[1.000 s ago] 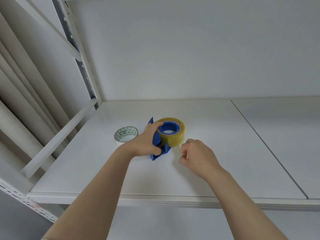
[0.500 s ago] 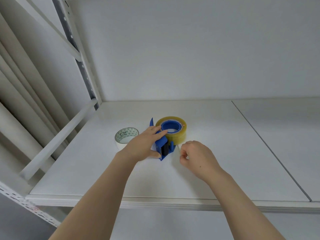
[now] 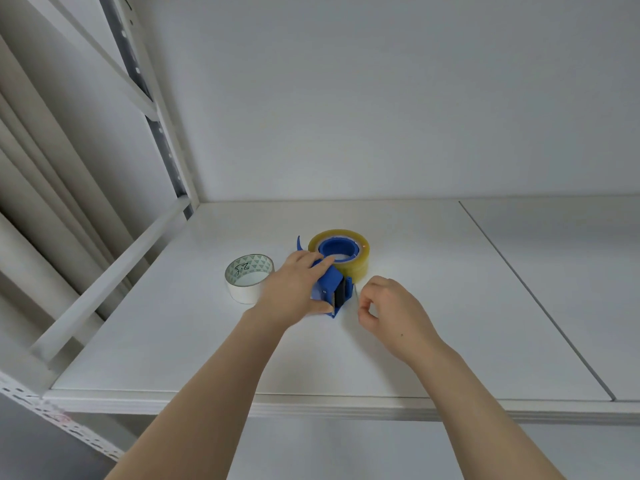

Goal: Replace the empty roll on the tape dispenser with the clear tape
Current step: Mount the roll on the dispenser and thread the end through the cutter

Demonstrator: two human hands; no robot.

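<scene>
A blue tape dispenser (image 3: 333, 288) lies on its side on the white shelf (image 3: 433, 306). A yellowish clear tape roll (image 3: 358, 259) sits on its blue hub. My left hand (image 3: 294, 289) rests over the dispenser's handle and body, thumb near the serrated blade end. My right hand (image 3: 391, 308) hovers just right of the blade end, fingers curled with thumb and forefinger pinched; whether a tape end is between them cannot be made out. The empty roll (image 3: 248, 277), a white core with a green-patterned inside, lies flat to the left of my left hand.
The shelf's front edge (image 3: 329, 403) runs below my forearms. A seam (image 3: 533, 296) splits the shelf board on the right. White rack posts and a diagonal brace (image 3: 114, 278) stand at the left. A plain wall closes the back.
The dispenser's blade end has swung toward me and now lies flatter on the shelf, showing its black serrated blade. My left hand shifted with it. My right hand stayed close by.
</scene>
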